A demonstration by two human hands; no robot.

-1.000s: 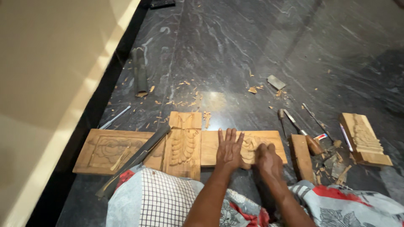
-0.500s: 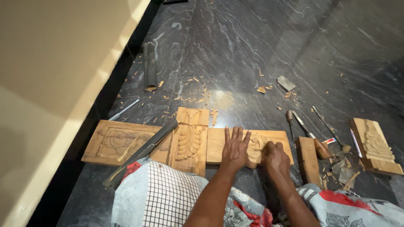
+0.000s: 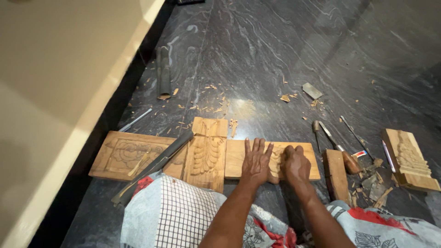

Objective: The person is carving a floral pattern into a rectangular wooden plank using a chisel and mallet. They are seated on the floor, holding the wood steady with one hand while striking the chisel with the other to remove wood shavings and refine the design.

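My left hand (image 3: 257, 160) lies flat, fingers spread, on a long carved wooden panel (image 3: 235, 158) on the dark stone floor. My right hand (image 3: 296, 163) is curled into a fist, knuckles up, on the carved part of the same panel, right beside the left hand. Whatever may be inside the fist is hidden. A second carved panel with a leaf pattern (image 3: 206, 154) stands crosswise at the long panel's left end.
A wider carved panel (image 3: 126, 154) lies at the left with a dark metal bar (image 3: 156, 165) across it. Chisels (image 3: 333, 142), a wooden block (image 3: 336, 174) and another carved piece (image 3: 409, 158) lie at the right. Wood chips are scattered about. A cream wall (image 3: 59, 92) runs along the left.
The view has drifted slightly. Both hands stay on the long panel in the same pose.
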